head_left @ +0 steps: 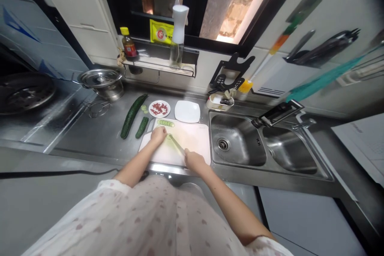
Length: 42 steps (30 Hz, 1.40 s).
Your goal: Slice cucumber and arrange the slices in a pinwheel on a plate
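Observation:
On the white cutting board (192, 138), my right hand (195, 162) is wrapped round the handle of a knife (177, 145). The blade points up and left, its tip over a few pale green cucumber slices (169, 137). My left hand (159, 134) is curled closed at the board's left side, its fingertips against these slices; part of them is hidden by the fingers and blade. Farther back on the board lies an overlapping row of cut cucumber slices (165, 123). Left of the board are a cucumber piece (142, 127) and a long whole cucumber (133, 116).
Behind the board stand a plate of chopped red pieces (160, 109) and a white plate (187, 111). Several cucumber bits (144, 109) lie nearby. A double sink (240, 140) with a black faucet (274, 115) is on the right. A lidded steel pot (103, 84) stands back left.

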### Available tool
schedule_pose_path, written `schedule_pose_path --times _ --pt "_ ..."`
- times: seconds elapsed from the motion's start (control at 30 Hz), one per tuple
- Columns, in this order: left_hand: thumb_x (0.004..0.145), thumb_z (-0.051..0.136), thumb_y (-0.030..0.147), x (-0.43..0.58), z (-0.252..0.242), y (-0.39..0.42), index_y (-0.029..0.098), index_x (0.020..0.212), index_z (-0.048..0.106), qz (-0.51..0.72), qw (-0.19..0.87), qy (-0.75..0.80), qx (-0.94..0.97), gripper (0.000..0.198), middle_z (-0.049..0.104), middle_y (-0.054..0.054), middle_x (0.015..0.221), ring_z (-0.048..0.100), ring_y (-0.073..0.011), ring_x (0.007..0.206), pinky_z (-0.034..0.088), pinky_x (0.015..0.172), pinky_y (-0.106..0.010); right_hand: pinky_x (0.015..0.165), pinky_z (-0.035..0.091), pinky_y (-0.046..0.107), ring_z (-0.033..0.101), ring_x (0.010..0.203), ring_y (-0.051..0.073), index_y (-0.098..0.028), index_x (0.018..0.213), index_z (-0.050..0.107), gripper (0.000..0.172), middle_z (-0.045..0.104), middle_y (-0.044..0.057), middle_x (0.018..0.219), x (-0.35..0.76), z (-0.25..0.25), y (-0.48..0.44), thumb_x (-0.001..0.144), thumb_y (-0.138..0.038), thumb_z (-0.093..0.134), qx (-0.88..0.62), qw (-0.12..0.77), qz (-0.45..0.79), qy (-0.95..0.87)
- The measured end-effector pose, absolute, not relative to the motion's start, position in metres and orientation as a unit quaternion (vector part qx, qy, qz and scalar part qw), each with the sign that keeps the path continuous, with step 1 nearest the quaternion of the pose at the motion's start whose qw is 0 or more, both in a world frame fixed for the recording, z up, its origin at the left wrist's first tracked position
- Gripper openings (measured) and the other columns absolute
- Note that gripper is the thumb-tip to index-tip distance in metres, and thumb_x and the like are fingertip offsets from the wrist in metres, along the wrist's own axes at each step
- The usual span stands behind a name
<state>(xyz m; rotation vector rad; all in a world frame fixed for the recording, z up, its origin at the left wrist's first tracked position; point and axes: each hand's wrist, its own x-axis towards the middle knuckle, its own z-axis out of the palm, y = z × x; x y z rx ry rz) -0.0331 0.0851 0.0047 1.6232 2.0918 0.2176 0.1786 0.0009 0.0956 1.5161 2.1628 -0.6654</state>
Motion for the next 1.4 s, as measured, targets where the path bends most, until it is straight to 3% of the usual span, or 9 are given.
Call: schedule_pose_path --times 0.5,0.7,0.97,1.2,1.4 --pt "0.085 0.048 0.019 -0.023 0.003 0.064 0.019 0.102 0.067 0.093 0.195 0.73 0.648 0.025 0.066 -0.011 0.102 0.06 -0.0219 0.099 0.044 0.084 -0.029 0.067 0.043 0.031 0.066 0.09 0.025 -0.019 0.118 0.047 0.029 0.068 0.013 0.098 0.195 0.092 -0.021 0.09 -0.018 0.038 0.558 0.209 -0.254 0.762" --pt "0.087 0.048 0.025 -0.02 0.006 0.057 0.017 0.099 0.067 0.094 0.188 0.714 0.668 0.024 0.063 -0.012 0.103 0.057 -0.0232 0.099 0.043 0.084 -0.031 0.066 0.04 0.029 0.064 0.09 0.025 -0.02 0.119 0.046 0.031 0.067 0.013 0.1 0.199 0.092 -0.026 0.088 -0.024 0.047 0.567 0.222 -0.266 0.747" --pt "0.083 0.052 0.022 -0.018 0.001 0.065 0.018 0.094 0.066 0.102 0.213 0.734 0.636 0.018 0.064 -0.009 0.1 0.058 -0.0214 0.095 0.042 0.077 -0.029 0.061 0.03 0.026 0.063 0.086 0.021 -0.02 0.114 0.049 0.023 0.068 0.01 0.096 0.208 0.084 -0.034 0.095 -0.023 0.035 0.579 0.2 -0.25 0.749" --pt "0.078 0.06 0.025 -0.018 0.002 0.067 0.018 0.081 0.064 0.149 0.268 0.755 0.579 0.008 0.067 -0.004 0.086 0.059 -0.0174 0.082 0.04 0.068 -0.024 0.06 0.024 0.024 0.059 0.079 0.016 -0.023 0.103 0.052 0.017 0.067 0.004 0.088 0.215 0.076 -0.035 0.097 -0.031 0.038 0.6 0.13 -0.252 0.748" --pt "0.073 0.067 0.03 -0.029 0.001 0.061 0.018 0.075 0.064 0.208 0.312 0.768 0.519 0.012 0.067 -0.002 0.077 0.06 -0.015 0.072 0.039 0.061 -0.023 0.058 0.021 0.024 0.056 0.075 0.015 -0.022 0.101 0.053 0.019 0.066 0.004 0.086 0.221 0.069 -0.025 0.097 -0.032 0.037 0.633 0.085 -0.254 0.727"
